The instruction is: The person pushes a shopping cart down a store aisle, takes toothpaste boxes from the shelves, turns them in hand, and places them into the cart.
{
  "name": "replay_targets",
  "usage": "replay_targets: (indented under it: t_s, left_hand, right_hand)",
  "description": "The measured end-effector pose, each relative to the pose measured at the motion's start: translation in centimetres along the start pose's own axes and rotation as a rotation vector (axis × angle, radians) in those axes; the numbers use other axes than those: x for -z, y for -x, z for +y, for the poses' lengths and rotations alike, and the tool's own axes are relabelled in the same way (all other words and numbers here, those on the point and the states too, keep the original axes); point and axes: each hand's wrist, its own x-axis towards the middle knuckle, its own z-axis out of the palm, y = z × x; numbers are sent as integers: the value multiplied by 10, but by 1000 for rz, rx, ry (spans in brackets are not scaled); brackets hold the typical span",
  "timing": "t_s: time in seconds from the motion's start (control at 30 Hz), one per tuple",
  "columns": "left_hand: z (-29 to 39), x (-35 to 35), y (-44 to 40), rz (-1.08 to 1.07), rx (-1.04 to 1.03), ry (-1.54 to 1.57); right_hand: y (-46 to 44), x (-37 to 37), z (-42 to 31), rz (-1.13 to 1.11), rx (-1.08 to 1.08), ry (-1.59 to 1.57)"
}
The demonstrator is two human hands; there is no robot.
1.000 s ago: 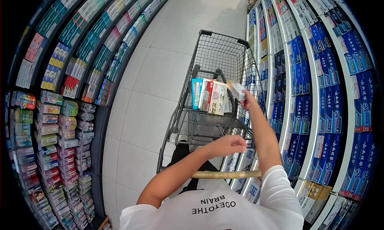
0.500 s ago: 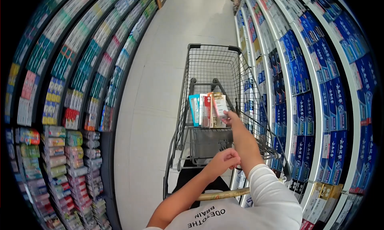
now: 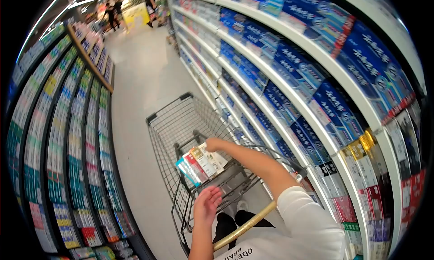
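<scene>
A black wire shopping cart [image 3: 165, 138] stands in front of me, its gold-coloured handle [image 3: 244, 228] near my body. Several thin boxes lie side by side in the cart's rear part, among them a teal one [image 3: 184, 170] at the left and a red and white one [image 3: 195, 166]. My right hand [image 3: 214, 145] is at the upper right of these boxes, fingers bent down; what it grips there is too small to make out. My left hand [image 3: 208, 205] is raised below the boxes, palm up with loosely curled, parted fingers, holding nothing.
Long shelves of blue boxes [image 3: 298, 56] curve along the right, close to the cart. More shelves of packages [image 3: 58, 160] line the left. Grey floor [image 3: 135, 79] runs ahead between them. Far off, people in dark clothes [image 3: 113, 13] stand near a yellow display [image 3: 135, 16].
The view has turned right and up. My right hand brought a small box from the cart's right side to the other boxes. My left hand has moved left and its fingers have spread.
</scene>
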Motion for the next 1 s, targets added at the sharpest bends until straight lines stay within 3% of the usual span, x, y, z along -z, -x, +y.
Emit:
replay_targets:
  t_s: [0.1,0.17,0.23,0.33,0.43,0.47,0.6,0.77,0.83,0.9,0.93,1.0]
  left_hand:
    - [3,14,-5,-110,21,96]
    - [5,2,4,-59,16,107]
    - [7,-6,11,-73,40,168]
    - [6,-8,14,-129,50,221]
    - [2,-10,14,-137,72,282]
    - [3,-6,11,-132,70,289]
    - [12,8,0,-157,56,327]
    - [23,31,-17,-201,27,464]
    - [30,31,-21,-182,7,470]
    - [39,32,-27,-199,-7,483]
    - [45,30,-30,-183,-19,443]
    - [55,23,-35,-78,-102,74]
  right_hand:
    - [101,56,-51,47,161,24]
    - [196,84,-84,166,302,-17]
    - [259,78,-86,290,406,-166]
    - [308,49,-81,686,264,-132]
    - [286,20,-65,942,86,74]
    - [280,20,-64,976,123,14]
    - [262,10,-47,958,46,56]
    - [258,13,-64,731,159,174]
    - [254,12,-68,845,249,174]
    - [241,9,-68,772,260,162]
    - [236,7,-68,764,275,169]
    - [224,6,-66,773,300,183]
